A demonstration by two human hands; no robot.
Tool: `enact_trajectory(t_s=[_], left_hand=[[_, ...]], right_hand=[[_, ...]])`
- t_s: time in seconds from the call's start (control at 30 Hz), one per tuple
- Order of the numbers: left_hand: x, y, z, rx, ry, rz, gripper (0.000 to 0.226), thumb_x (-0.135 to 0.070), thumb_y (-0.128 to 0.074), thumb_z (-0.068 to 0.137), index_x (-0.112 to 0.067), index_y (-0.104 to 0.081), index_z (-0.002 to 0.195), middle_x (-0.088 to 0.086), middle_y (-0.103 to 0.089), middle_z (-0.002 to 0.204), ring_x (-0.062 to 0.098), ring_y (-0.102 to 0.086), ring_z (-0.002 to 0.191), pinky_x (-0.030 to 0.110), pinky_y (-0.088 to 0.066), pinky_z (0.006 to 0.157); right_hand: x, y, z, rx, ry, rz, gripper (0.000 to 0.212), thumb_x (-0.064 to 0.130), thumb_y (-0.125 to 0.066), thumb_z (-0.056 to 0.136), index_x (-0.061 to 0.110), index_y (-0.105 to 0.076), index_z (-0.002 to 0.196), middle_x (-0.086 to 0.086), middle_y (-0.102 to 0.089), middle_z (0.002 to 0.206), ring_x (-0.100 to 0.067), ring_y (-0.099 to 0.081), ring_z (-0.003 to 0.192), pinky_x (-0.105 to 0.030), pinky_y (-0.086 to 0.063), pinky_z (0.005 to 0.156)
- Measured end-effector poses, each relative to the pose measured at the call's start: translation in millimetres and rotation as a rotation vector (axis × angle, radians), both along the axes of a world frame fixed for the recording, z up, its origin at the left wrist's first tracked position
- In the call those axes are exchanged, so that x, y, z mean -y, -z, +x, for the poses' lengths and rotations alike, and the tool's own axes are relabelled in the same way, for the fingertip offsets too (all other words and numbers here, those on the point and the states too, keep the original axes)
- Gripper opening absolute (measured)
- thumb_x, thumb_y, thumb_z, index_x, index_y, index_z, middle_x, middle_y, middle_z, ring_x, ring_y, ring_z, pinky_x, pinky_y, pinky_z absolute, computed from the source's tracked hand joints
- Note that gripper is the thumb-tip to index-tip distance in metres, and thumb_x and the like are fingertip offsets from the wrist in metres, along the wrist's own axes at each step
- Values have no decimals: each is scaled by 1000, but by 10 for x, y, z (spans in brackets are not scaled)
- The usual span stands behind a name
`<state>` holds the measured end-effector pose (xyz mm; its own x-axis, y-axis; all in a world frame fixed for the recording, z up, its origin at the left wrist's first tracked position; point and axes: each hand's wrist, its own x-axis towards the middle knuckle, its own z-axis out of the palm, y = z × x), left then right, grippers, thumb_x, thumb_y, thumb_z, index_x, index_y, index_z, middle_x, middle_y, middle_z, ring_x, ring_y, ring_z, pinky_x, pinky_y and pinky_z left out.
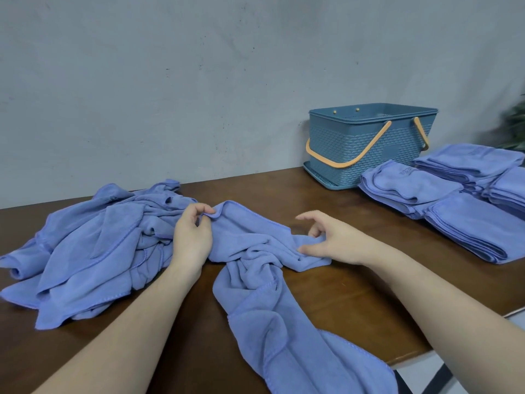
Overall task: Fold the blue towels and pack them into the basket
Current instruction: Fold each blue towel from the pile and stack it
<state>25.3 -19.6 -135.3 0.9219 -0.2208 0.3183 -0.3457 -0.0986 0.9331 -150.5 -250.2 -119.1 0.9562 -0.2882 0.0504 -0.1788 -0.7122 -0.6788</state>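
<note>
A crumpled blue towel (255,282) lies across the middle of the brown table (326,294), its lower end trailing over the near edge. My left hand (191,237) pinches its far hem between thumb and fingers. My right hand (326,240) hovers over the towel's right end, fingers loosely curved with a fold between them; whether it grips is unclear. A heap of unfolded blue towels (88,251) sits at the left. Stacks of folded blue towels (460,200) lie at the right. The blue basket (369,143) with orange handles stands at the back right.
A grey wall runs behind the table. A green plant (515,126) shows at the far right edge. The table's near right corner ends beside my right forearm, with floor below.
</note>
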Motion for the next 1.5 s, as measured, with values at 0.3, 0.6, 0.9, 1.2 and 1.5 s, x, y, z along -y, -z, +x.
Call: enact_trajectory(t_s=[0.3, 0.6, 0.9, 1.2, 1.5], left_hand=[[88, -83, 22, 5, 33, -112, 33, -4, -44, 101, -25, -63, 85, 8, -67, 98, 18, -54, 81, 34, -40, 68], [401, -270, 514, -34, 62, -96, 38, 4, -45, 92, -22, -66, 77, 8, -68, 83, 23, -50, 75, 37, -37, 69], [861, -283, 1349, -71, -74, 66, 36, -2, -47, 90, -26, -67, 72, -6, -68, 75, 17, -53, 66, 29, -40, 64], [1033, -24, 1623, 31, -60, 363, 12, -15, -61, 90, -25, -66, 92, -7, -65, 90, 13, -60, 82, 24, -48, 73], [637, -126, 686, 176, 230, 368, 8, -15, -60, 97, -22, -65, 99, -14, -57, 103, -3, -53, 91, -3, -33, 73]], right_hand=[[215, -92, 48, 239, 108, 223, 31, 11, -80, 82, 20, -50, 78, 17, -46, 60, -2, -38, 55, -21, -31, 54], [645, -237, 358, 428, 209, 264, 24, -1, -65, 90, 16, -53, 103, -4, -65, 79, -10, -53, 66, -25, -41, 61], [1114, -263, 1382, 430, 268, -114, 34, -3, -50, 88, 12, -48, 118, -1, -47, 70, -12, -41, 58, -15, -32, 50], [1273, 205, 1860, 145, 252, -260, 41, 26, -54, 81, 26, -58, 122, -7, -56, 128, -31, -51, 121, -45, -41, 105], [647, 184, 1100, 479, 120, -129, 21, 14, -64, 92, 33, -64, 99, 12, -65, 108, -1, -54, 102, -19, -40, 93]])
